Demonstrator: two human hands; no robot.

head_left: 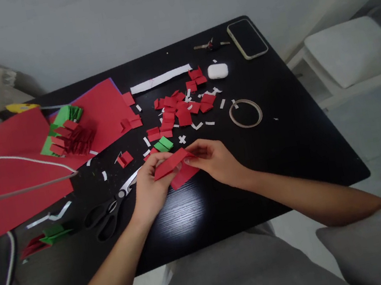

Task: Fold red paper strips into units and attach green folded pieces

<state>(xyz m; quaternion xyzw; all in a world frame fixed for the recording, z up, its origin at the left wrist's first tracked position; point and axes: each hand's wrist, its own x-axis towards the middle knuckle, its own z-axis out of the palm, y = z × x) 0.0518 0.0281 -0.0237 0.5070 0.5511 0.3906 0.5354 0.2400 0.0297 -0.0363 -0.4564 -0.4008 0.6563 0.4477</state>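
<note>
A folded piece of red paper [184, 177] is held between both hands above the front middle of the black table. My left hand [152, 178] pinches its left end, thumb underneath the upper flap. At the right end, my right hand [217, 160] grips the same paper between thumb and fingers. Just beyond my hands lies a green folded paper piece [164, 144]. Scissors with black handles [109, 215] rest beside my left wrist, their blades partly hidden behind that hand. Several small red folded pieces [183, 114] are scattered farther back among white paper scraps.
Large red sheets [18, 192] cover the table's left, with a stack of red and green folded pieces [69, 136] on them. A white cable [18, 155] crosses there. A tape ring [245, 113], white case [218, 71], keys [212, 45] and phone [248, 38] lie to the right.
</note>
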